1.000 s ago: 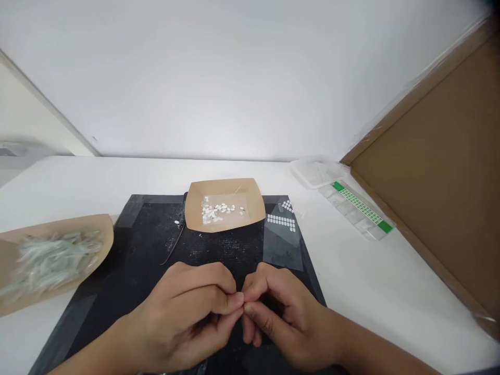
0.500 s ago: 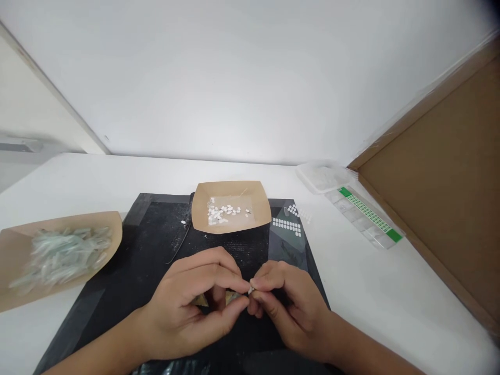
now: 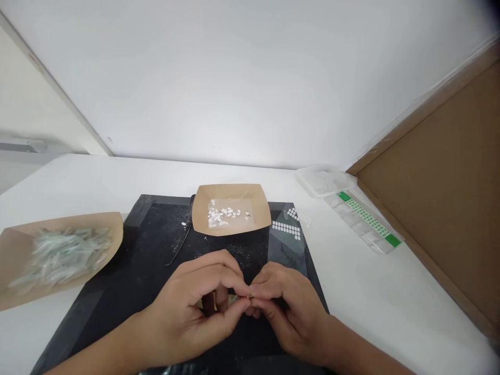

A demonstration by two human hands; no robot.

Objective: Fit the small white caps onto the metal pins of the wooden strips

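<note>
Head cam: both my hands sit low centre of frame over the black mat [image 3: 133,260], fingertips meeting. Left hand [image 3: 195,307] and right hand [image 3: 289,307] pinch a tiny pale piece [image 3: 250,296] between thumb and forefinger tips, so fingers closed on it from both sides. Vs 1 s ago the hands have drifted up-frame and a bit right, and the left fingers have lifted, opening a gap under them w/ smth tan showing on the mat; can't tell what. My guess: I'm working the piece at the tips, not done w/ it. Small tray [image 3: 230,211] w/ white bits is above centre, big tray [image 3: 58,250] of clear strips at left, dot sheet [image 3: 287,229] right of centre, on the white counter [image 3: 371,291].
</note>
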